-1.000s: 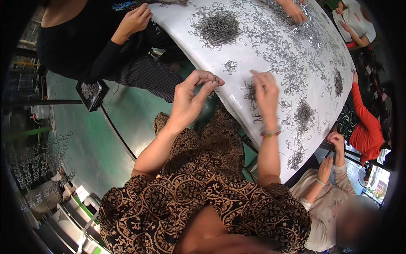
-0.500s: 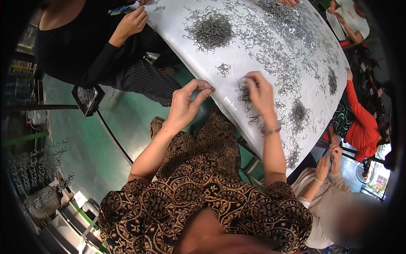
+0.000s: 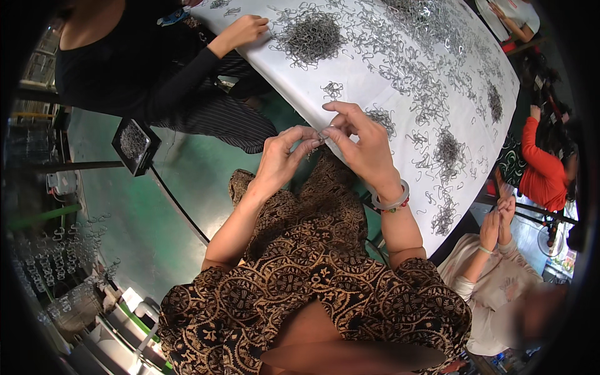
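Note:
Over the near edge of the white-covered table (image 3: 406,181), my two hands meet at their fingertips. Thumb and forefinger of my left hand (image 3: 280,159) are pinched on a small grey metal hook (image 3: 322,136), mostly hidden by the fingers. My right hand (image 3: 365,150), with a bangle at its wrist, pinches at the same spot; its forefinger is raised and bent. Just beyond it lies a small heap of wire hooks (image 3: 382,120), partly covered by the hand. A smaller cluster of hooks (image 3: 332,90) rests farther off.
A big pile of hooks (image 3: 310,39) and many scattered ones cover the far table. At left, a person in black reaches a hand (image 3: 244,31) over the edge; a black tray (image 3: 148,151) of hooks stands below. Other people (image 3: 490,281) sit at the right.
My right hand has come from the hook heap to my left fingertips. The co-worker's hand at left has moved right, onto the table edge by the big pile.

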### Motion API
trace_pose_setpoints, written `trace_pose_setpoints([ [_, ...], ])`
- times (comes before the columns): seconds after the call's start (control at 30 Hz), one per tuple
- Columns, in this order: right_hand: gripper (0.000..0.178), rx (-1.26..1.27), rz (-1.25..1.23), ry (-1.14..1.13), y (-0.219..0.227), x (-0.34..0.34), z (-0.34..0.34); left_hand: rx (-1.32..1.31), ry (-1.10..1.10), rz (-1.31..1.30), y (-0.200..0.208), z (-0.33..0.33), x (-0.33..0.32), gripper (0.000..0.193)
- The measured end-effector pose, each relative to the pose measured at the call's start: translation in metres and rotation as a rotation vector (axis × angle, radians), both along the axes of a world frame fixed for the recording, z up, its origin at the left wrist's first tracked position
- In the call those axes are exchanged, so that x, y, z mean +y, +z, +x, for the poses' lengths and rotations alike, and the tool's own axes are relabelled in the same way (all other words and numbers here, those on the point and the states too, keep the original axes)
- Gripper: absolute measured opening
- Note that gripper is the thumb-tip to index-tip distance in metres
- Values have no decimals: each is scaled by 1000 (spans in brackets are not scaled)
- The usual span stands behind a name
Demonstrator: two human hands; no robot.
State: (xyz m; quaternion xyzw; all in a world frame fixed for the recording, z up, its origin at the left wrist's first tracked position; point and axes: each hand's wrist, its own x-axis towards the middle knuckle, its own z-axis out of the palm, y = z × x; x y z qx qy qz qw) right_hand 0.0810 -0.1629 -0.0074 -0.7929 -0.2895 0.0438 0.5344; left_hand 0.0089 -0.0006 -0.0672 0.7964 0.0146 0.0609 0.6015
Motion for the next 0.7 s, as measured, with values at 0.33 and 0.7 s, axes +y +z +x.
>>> trace_pose_setpoints([
  [0.33,16,-196,189,157,-16,-16,-40,54,89,-137,2,48,1,21],
  [0.7,12,2,244,166,-45,-12,-53,-342,-455,874,-45,228,-116,10],
])
